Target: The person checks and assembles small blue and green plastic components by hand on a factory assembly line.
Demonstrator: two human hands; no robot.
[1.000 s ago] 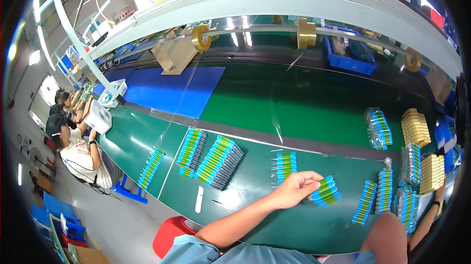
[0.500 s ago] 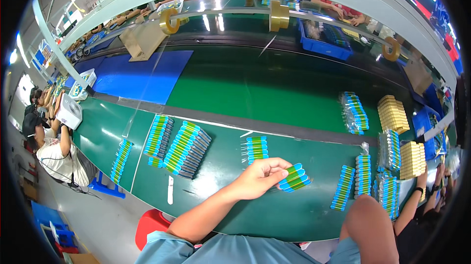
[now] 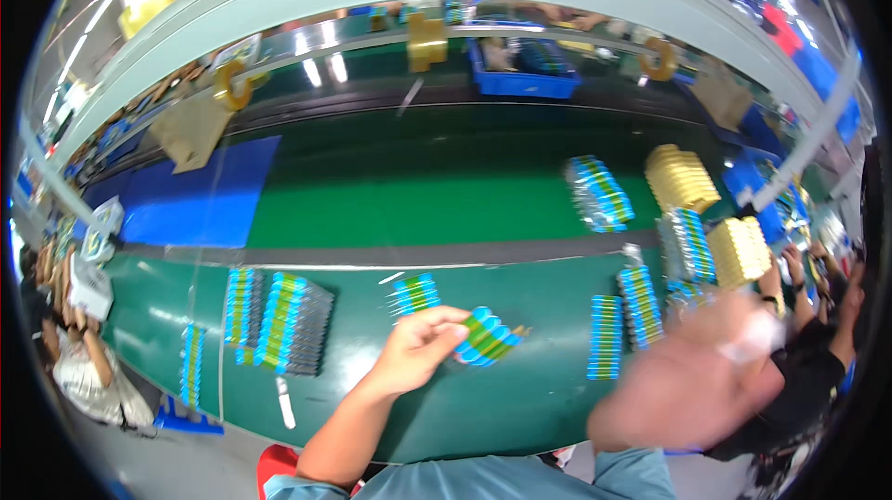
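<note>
My left hand (image 3: 418, 351) pinches one end of a short strip of blue-and-green wrapped cylinders (image 3: 490, 338), held above the green table. Just behind it lies a similar small group of cylinders (image 3: 415, 295) with pale leads. Motion smears my right hand (image 3: 729, 337), raised at the right; its fingers cannot be made out. Close to that hand are a single row of cylinders (image 3: 605, 337) and a clear-wrapped row (image 3: 639, 305). More wrapped rows (image 3: 688, 244) sit behind it, partly covered by the hand.
Stacked cylinder rows (image 3: 283, 323) and a lone row (image 3: 192, 365) occupy the table's left, near a white strip (image 3: 285, 403). Yellow ridged stacks (image 3: 741, 251) stand at right. A blue bin (image 3: 525, 84) is at the back, beneath a rail with tape rolls (image 3: 427, 43). Co-workers sit both sides.
The view has swung right, so the table shifts left in it. My right hand has come into sight, blurred, at the right. My left hand keeps its hold on the strip, now tilted differently.
</note>
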